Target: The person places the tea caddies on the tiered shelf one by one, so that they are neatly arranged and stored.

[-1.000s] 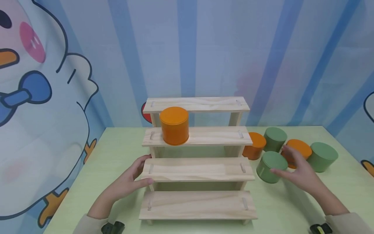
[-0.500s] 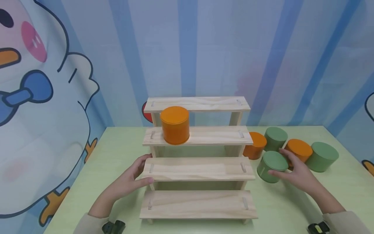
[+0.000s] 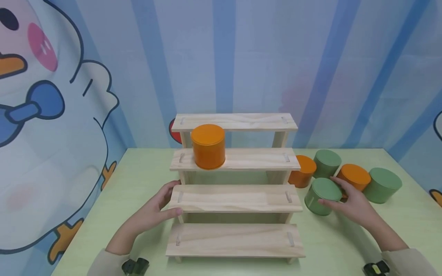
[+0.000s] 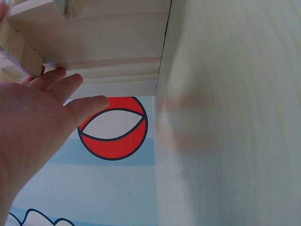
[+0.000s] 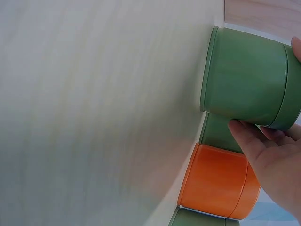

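Observation:
In the head view, my right hand holds the nearest green lidded tin on its right side, thumb at the front and fingers behind. The right wrist view shows this green tin with its base at the table and fingertips against its wall. My left hand holds the left side of a four-tier wooden display stand, thumb on the front of a lower tier. Under the stand, the left wrist view shows its fingers extended. One orange tin stands left of centre on the second tier from the top.
Beside the stand, an orange tin is partly hidden by it. A green tin stands behind the held one. Another orange tin and green tin stand to the right. A printed blue cloth hangs behind the table.
My right hand has closed in on the nearest green tin, its fingers now around the far side. The left hand stays at the stand, and the tins have not visibly moved.

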Tool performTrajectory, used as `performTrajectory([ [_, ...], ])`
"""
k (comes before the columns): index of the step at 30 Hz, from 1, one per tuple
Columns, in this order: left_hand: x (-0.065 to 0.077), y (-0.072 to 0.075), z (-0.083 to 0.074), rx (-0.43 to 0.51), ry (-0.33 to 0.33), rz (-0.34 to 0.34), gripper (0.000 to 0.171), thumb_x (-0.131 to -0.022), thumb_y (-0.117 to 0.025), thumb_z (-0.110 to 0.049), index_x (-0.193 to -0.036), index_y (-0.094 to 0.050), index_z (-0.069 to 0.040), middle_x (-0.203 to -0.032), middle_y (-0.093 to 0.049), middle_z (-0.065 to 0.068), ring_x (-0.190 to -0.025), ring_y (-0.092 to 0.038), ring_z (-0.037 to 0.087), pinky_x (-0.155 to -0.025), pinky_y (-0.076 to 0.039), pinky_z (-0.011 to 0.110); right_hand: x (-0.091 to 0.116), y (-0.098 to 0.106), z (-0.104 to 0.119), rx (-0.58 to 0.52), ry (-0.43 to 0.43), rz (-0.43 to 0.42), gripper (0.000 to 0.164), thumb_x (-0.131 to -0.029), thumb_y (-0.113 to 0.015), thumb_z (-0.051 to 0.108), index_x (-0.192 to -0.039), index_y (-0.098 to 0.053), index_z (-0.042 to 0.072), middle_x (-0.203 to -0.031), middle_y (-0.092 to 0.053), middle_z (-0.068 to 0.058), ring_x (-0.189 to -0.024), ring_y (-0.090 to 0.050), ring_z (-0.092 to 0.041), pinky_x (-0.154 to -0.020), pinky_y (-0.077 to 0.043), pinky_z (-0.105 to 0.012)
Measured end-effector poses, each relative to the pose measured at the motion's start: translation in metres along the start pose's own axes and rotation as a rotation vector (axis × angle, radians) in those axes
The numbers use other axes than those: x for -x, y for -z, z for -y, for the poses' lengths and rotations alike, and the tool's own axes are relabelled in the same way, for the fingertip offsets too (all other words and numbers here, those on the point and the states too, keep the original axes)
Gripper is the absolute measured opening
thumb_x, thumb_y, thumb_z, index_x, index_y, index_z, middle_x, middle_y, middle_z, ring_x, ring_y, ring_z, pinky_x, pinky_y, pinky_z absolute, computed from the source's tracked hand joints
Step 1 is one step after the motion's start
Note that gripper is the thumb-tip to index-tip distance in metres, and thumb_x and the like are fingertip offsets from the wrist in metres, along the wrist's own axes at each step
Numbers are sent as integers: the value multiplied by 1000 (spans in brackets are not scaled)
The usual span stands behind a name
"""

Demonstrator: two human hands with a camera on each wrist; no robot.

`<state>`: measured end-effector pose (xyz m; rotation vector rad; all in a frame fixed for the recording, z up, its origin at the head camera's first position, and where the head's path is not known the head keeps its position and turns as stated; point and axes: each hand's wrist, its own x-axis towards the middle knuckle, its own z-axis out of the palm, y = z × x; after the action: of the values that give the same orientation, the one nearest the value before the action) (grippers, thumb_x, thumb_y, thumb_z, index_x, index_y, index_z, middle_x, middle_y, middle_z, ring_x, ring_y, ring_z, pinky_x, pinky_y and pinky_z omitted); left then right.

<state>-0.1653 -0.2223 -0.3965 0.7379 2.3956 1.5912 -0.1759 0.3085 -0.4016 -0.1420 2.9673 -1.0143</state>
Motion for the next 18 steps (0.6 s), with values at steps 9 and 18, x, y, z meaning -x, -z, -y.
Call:
performTrajectory([
  [9, 0, 0, 2, 21, 18, 6, 69, -93, -64, -15, -148, -23, -8, -147, -38, 20, -137, -30, 44, -105, -20, 71, 2, 2, 1, 7, -12, 6, 91, -86, -70, 46, -149, -26, -2, -142, -34, -37, -118, -44, -53, -82, -48, -59],
  [18, 1, 0, 2, 30, 6, 7, 70, -93, -64, -15, -148, -20, -7, -145, -39, 20, -136, -32, 44, -104, -21, 71, 8, 22, 17, -48, -20, -9, 89, -88, -68, 41, -152, -21, 1, -147, -27, -37, -120, -41, -56, -84, -49, -58],
])
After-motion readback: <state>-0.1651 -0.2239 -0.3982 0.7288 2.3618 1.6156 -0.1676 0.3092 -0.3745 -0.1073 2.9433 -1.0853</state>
